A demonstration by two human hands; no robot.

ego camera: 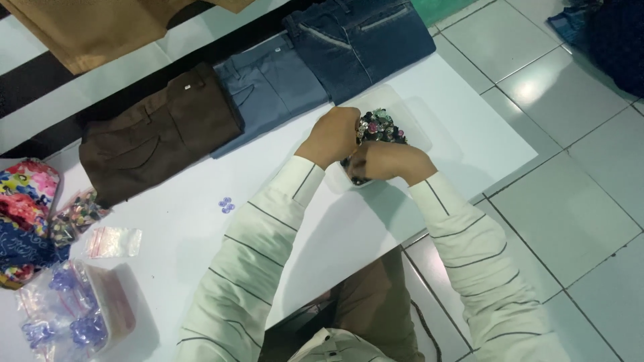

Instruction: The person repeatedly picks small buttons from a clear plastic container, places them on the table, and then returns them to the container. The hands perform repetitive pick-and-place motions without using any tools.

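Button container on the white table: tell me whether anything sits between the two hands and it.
Nothing visible does. The left hand and right hand are already at the clear container of mixed buttons, meeting over its near side; the folded trousers lie beyond it.

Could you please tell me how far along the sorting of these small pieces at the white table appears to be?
Done: two blue pieces lie loose on the table.

In hand: the left hand and right hand both work in the clear tray of mixed pieces; what they grip is hidden.

Left: the tray looks well filled, and a small bag lies unfilled.
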